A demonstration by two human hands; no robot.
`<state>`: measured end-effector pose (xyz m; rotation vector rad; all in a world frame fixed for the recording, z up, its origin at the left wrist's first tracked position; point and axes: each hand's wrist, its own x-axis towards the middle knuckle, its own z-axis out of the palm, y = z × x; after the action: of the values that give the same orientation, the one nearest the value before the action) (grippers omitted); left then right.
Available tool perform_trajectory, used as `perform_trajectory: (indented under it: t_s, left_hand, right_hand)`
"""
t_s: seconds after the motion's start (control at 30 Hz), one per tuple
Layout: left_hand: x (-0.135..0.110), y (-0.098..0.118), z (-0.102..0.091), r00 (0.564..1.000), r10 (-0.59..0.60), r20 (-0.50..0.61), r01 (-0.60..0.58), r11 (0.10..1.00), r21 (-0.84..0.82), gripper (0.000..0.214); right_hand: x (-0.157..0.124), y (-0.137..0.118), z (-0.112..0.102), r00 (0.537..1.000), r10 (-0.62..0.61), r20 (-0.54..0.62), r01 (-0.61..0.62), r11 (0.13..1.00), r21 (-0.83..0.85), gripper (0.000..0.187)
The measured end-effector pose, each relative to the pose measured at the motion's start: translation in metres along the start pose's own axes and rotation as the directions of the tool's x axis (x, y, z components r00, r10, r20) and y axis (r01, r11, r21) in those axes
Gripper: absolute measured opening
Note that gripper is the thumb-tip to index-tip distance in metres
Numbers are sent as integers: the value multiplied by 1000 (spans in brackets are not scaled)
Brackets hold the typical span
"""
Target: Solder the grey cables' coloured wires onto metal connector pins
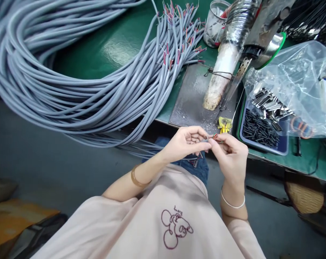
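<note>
Both hands meet in front of my body, just off the table's front edge. Between the thumb and fingers of my left hand [188,142] is the end of a grey cable, mostly hidden by the fingers. My right hand [229,151] pinches the thin coloured wires [214,136] that come out of that end; red, orange and green strands show. Below the hands, over my lap, hang cable ends with small connectors [195,161]. Yellow-handled cutters [225,124] lie just beyond my fingers.
A thick bundle of grey cables [106,97] covers the left of the green table [111,54]. A soldering iron [240,72] and a wrapped white rod [219,79] point toward me over a dark plate [192,93]. At right stands a blue tray [283,144] of black sleeves and metal parts.
</note>
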<state>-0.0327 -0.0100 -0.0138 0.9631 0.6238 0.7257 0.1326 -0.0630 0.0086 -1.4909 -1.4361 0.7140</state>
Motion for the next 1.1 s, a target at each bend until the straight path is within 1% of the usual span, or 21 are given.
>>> perform_trajectory:
  t_s: [0.07,0.1,0.17,0.3,0.37,0.5,0.6,0.67,0.7,0.73,0.77,0.8,0.83,0.87,0.9,0.97,1.03,1.1]
  left_hand:
    - [2,0,8,998,29,-56,-29,1000,-2,31]
    - [3,1,10,997,32,-65,-31,999,9,30]
    - [2,3,12,998,22,-58,-20,999,34,31]
    - [0,4,9,999,-15,-31,17,998,67,36]
    - [0,4,8,999,-18,-33,20,997,72,36]
    - [0,1,8,999,35,-28,-33,996,80,29]
    - [-1,-2,9,995,93,-36,-87,988,129,23]
    - [-2,-4,11,987,141,-76,-125,974,189,21]
    - [-3,-5,12,981,164,-105,-140,968,208,22]
    - [-3,-5,12,975,179,-135,-149,966,211,23]
    - [-4,-6,13,970,184,-160,-151,969,197,24]
    - [-4,-5,13,968,179,-177,-149,974,171,26]
    - [-4,-5,13,968,168,-184,-144,980,140,28]
    - [-4,-4,12,972,153,-179,-136,985,108,29]
    - [-4,-2,11,977,138,-165,-126,989,83,29]
    - [-5,0,9,985,115,-130,-108,993,57,28]
    - [-5,3,8,988,112,-103,-107,993,50,23]
    - [-6,3,8,989,119,-89,-114,992,58,20]
  right_hand:
    - [1,2,1,996,26,-88,-22,999,46,15]
    - [1,3,0,990,49,-129,-40,997,73,14]
    - [3,5,-3,984,81,-156,-66,993,98,13]
    - [5,7,-7,993,101,-68,-94,991,94,13]
    - [5,7,-7,993,106,-50,-101,990,93,13]
    - [6,8,-6,993,112,-31,-109,989,99,12]
    - [5,8,-5,994,104,-24,-102,992,70,11]
    - [3,8,-1,996,55,-74,-56,998,-1,10]
    - [1,7,2,993,-1,-118,-7,998,-60,8]
    - [-1,6,5,983,-83,-161,62,989,-133,5]
    - [-3,6,7,964,-183,-192,142,967,-211,2]
    - [-5,6,10,938,-277,-207,216,937,-276,5]
    - [-7,6,11,914,-346,-212,272,910,-313,8]
    - [-8,6,12,902,-373,-219,296,901,-316,8]
    - [-9,6,11,905,-354,-235,282,915,-290,8]
    - [-7,7,8,941,-214,-263,169,969,-183,5]
    - [-2,8,4,973,-74,-218,57,995,-85,8]
    - [2,9,0,991,-16,-131,13,1000,-23,10]
